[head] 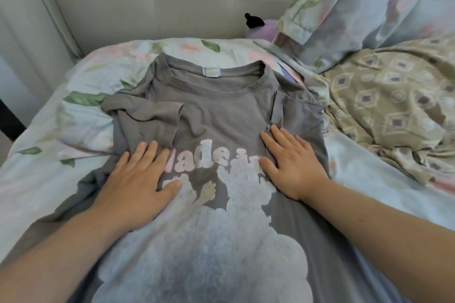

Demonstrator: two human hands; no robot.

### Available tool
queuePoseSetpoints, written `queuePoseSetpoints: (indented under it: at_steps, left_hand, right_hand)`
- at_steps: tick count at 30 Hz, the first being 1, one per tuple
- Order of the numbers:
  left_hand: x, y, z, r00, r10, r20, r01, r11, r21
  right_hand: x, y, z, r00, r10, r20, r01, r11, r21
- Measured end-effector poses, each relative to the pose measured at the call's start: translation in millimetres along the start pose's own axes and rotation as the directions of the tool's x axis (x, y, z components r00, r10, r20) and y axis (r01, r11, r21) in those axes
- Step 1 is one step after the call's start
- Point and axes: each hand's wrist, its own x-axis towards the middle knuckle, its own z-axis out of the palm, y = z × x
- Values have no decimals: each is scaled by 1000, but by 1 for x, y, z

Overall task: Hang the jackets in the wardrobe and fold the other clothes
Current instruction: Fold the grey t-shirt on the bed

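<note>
A grey cotton T-shirt (pixel 221 110) with pale printed lettering lies face up on the floral bedsheet (pixel 37 179), collar at the far end (both sleeves folded inward). The left hand (pixel 138 174) and right hand (pixel 293 165) press flat on its chest, fingers straight and spread. A floral pillow (pixel 369 2) sits far right.

L hand (pixel 140 174) flat, R hand (pixel 293 162) flat — fingers spread, palms down
</note>
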Motion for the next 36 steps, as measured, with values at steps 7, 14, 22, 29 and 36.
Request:
queuePoseSetpoints:
  at_steps: [7,14,22,29,36]
  left_hand:
    - [-1,5,12,998,-16,-54,14,1000,-28]
    - [-5,4,7,993,-29,-110,26,999,-32]
    - [-61,22,-27,998,-43,52,48,992,-119]
    - [-241,37,0,976,-190,102,196,979,-60]
    - [-317,16,-5,967,-184,174,194,980,-39]
  right_hand:
    - [-44,-36,-34,997,80,-6,-80,997,-16]
    - [-231,-92,-30,993,46,105,-50,998,36]
    - [-237,-85,-20,989,33,146,-45,996,80]
    - [-235,-86,-20,986,55,157,-66,996,65]
    - [-300,-93,-44,973,13,233,-35,995,93]
